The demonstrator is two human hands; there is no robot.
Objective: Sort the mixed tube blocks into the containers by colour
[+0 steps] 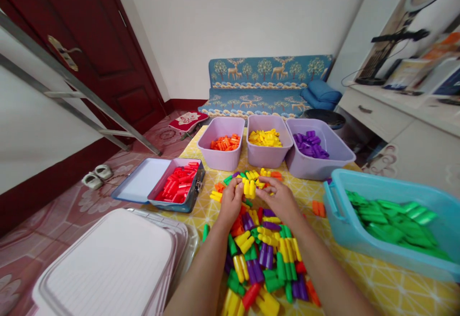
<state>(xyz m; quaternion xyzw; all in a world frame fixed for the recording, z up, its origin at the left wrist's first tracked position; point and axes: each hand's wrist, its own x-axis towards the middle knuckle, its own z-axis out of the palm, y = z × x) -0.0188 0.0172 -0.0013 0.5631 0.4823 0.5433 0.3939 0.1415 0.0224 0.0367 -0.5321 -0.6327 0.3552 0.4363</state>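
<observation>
yellow blocks [266, 138] lie in a lilac tub [266, 156].

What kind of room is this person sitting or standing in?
Probably a room in a home: there is a sofa with a deer-patterned cover against the wall, a dark red door with a metal handle, and a pair of shoes on the tiled floor.

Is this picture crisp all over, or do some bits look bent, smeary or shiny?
Head view: the door leans, probably wide-lens distortion; head view: clutter at far right looks smeared; head view: pale glare on the green blocks; head view: the held yellow block looks comparatively clear.
</observation>
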